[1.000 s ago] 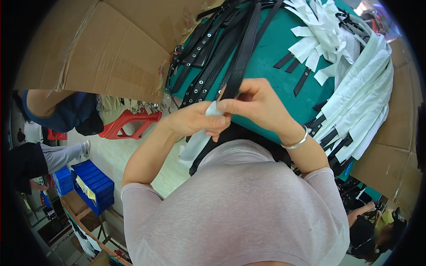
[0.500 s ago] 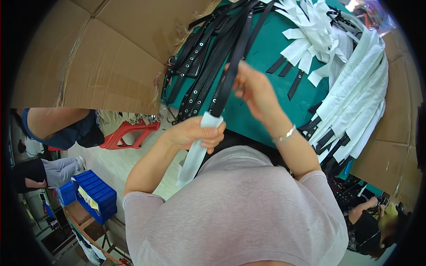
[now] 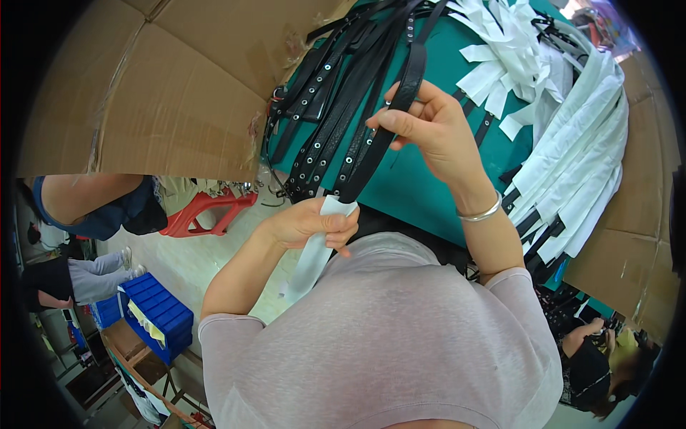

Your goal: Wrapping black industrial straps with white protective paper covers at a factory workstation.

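Note:
My left hand [image 3: 304,223] is closed round a white sleeve [image 3: 312,259] that hangs down toward my shirt. From the sleeve's upper mouth a black belt [image 3: 371,159] runs up to my right hand [image 3: 436,132], which pinches it between thumb and fingers. Above that grip the belt curves over in a loop. Beside it, several black belts with metal eyelets [image 3: 325,146] lie along the green tabletop [image 3: 436,189]. How far the held belt reaches into the sleeve is hidden.
White sleeves [image 3: 493,79] lie in a pile at the far right, and sleeved belts [image 3: 582,161] drape beside them. Cardboard [image 3: 179,86] stands along the left, more cardboard [image 3: 618,250] on the right. A red stool [image 3: 207,214], blue crates [image 3: 161,314] and other people are around.
My right hand has moved right and slightly down, and now pinches the belt, which bends into a loop above it. My left hand keeps the sleeve in nearly the same place.

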Tool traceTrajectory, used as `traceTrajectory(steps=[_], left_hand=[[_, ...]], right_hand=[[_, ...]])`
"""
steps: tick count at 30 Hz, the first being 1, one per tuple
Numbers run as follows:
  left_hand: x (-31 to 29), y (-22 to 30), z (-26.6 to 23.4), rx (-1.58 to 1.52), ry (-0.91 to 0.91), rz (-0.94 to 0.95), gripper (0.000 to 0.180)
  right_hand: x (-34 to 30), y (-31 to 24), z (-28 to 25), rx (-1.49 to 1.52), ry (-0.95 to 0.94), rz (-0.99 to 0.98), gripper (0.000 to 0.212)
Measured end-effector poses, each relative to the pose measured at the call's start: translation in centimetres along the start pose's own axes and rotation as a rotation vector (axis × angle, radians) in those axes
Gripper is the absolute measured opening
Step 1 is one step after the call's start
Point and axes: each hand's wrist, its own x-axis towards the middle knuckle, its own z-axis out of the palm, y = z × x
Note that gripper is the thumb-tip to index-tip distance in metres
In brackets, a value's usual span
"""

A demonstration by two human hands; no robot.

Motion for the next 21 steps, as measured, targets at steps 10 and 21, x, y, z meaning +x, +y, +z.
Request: traceTrajectory(steps=[10, 21], left_hand=[[1.8, 3.1, 0.2, 0.301, -0.001, 0.15, 0.052], [-0.6, 0.2, -4.0, 0.653, 0.244, -0.089, 0.03]], right_hand=[[-2.4, 1.4, 2.1, -0.163, -0.07, -0.059, 0.012], [-1.5, -0.8, -1.3, -0.186, 0.05, -0.086, 0.013]])
